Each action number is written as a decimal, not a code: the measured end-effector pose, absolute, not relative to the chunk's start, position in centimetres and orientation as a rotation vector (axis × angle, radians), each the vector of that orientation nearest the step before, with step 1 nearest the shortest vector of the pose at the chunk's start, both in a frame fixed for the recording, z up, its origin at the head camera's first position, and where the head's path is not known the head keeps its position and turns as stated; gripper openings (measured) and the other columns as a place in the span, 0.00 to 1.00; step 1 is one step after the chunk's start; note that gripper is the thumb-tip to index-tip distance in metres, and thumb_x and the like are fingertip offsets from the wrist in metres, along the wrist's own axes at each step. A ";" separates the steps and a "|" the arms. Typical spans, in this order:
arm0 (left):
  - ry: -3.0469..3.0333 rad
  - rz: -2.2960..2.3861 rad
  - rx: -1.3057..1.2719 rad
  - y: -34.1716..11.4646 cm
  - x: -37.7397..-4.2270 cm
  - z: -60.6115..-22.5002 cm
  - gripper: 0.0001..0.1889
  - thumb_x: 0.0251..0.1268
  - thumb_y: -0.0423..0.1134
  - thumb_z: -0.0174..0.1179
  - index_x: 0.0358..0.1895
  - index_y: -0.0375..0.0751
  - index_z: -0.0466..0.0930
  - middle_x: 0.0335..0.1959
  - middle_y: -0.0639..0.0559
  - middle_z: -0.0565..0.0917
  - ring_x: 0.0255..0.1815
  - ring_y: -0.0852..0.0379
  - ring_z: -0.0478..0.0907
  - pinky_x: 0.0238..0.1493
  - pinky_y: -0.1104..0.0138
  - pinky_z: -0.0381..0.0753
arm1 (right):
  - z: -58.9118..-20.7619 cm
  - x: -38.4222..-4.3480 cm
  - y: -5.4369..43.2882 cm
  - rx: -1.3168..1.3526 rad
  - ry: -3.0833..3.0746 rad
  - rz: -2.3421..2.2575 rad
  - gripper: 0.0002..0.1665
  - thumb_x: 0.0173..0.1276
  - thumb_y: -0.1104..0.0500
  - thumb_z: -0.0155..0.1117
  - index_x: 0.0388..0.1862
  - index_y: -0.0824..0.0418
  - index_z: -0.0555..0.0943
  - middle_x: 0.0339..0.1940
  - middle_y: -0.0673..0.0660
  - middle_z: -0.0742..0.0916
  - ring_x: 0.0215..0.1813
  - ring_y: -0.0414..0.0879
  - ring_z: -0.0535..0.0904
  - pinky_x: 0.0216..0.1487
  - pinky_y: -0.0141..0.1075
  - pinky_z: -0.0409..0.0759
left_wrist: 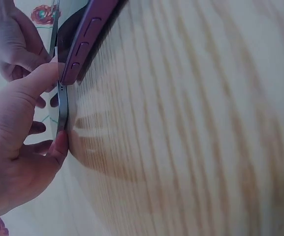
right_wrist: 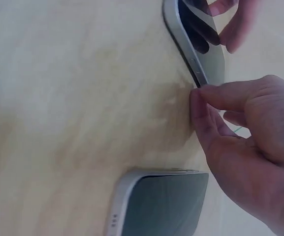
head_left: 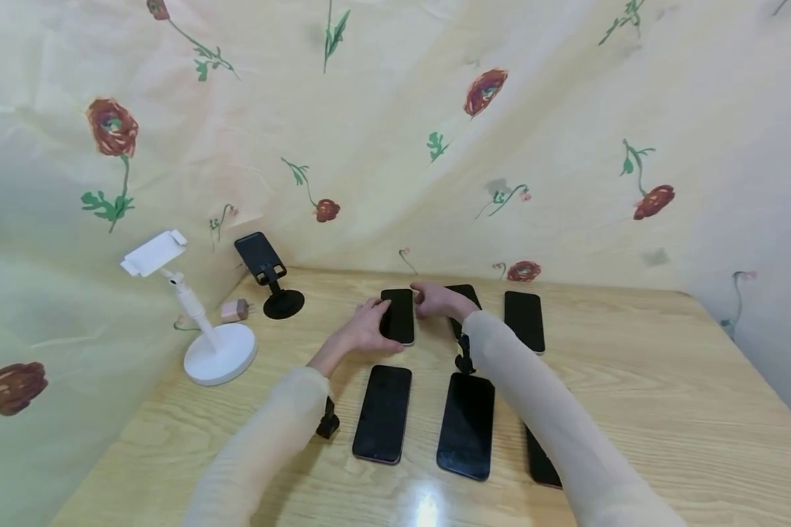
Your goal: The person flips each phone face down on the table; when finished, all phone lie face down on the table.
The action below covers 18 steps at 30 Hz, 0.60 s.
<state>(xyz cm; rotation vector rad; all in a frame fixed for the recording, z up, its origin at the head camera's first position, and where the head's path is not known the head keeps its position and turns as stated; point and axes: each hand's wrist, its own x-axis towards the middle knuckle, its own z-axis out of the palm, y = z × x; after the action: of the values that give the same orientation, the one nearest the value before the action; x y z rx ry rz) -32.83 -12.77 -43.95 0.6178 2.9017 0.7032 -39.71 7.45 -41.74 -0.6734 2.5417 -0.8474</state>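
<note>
A dark-screened smartphone [head_left: 399, 316] lies on the table in the back row, between both hands. My left hand [head_left: 364, 329] spans its left side, thumb by the near edge and fingers at the upper left. In the left wrist view, that hand [left_wrist: 14, 132] grips the phone's thin edge [left_wrist: 63, 110]. My right hand [head_left: 437, 301] is at the phone's far right side. Seen from the right wrist, the thumb and index finger of this hand [right_wrist: 260, 128] pinch at the end of the phone's silver side [right_wrist: 188, 54].
More phones lie around: one behind the right wrist [head_left: 464, 294], one farther right [head_left: 524, 320], and nearer ones [head_left: 382, 413], [head_left: 466, 424], one partly under the right sleeve [head_left: 542, 457]. At left stand a white phone stand [head_left: 220, 355], a black stand [head_left: 283, 304] and a charger plug [head_left: 234, 310].
</note>
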 end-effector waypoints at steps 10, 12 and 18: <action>2.879 0.747 0.620 -13.2 -33.3 -43.8 0.51 0.53 0.49 0.75 0.75 0.29 0.58 0.73 0.32 0.60 0.70 0.33 0.59 0.68 0.49 0.62 | -40.9 -41.0 7.0 -0.705 2.485 -0.733 0.50 0.61 0.72 0.61 0.80 0.69 0.51 0.48 0.61 0.80 0.44 0.50 0.72 0.43 0.37 0.68; 2.878 0.761 0.636 -13.4 -33.3 -43.8 0.50 0.53 0.49 0.75 0.75 0.28 0.59 0.73 0.31 0.61 0.70 0.33 0.60 0.68 0.49 0.62 | -40.8 -41.2 7.0 -0.707 2.474 -0.708 0.49 0.61 0.71 0.64 0.79 0.69 0.53 0.40 0.57 0.78 0.38 0.48 0.71 0.40 0.37 0.66; 2.859 0.798 0.627 -13.5 -33.1 -44.2 0.50 0.54 0.48 0.75 0.74 0.26 0.59 0.73 0.30 0.62 0.72 0.35 0.59 0.69 0.50 0.61 | -40.8 -41.7 6.8 -0.697 2.494 -0.634 0.47 0.58 0.70 0.73 0.75 0.68 0.62 0.35 0.56 0.77 0.35 0.47 0.71 0.38 0.38 0.69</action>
<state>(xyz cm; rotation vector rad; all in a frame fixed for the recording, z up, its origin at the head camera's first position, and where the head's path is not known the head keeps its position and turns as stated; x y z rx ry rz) -33.06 -13.50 -44.17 0.6266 2.8594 0.7979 -41.65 6.76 -40.84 -0.6971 2.4941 -0.6342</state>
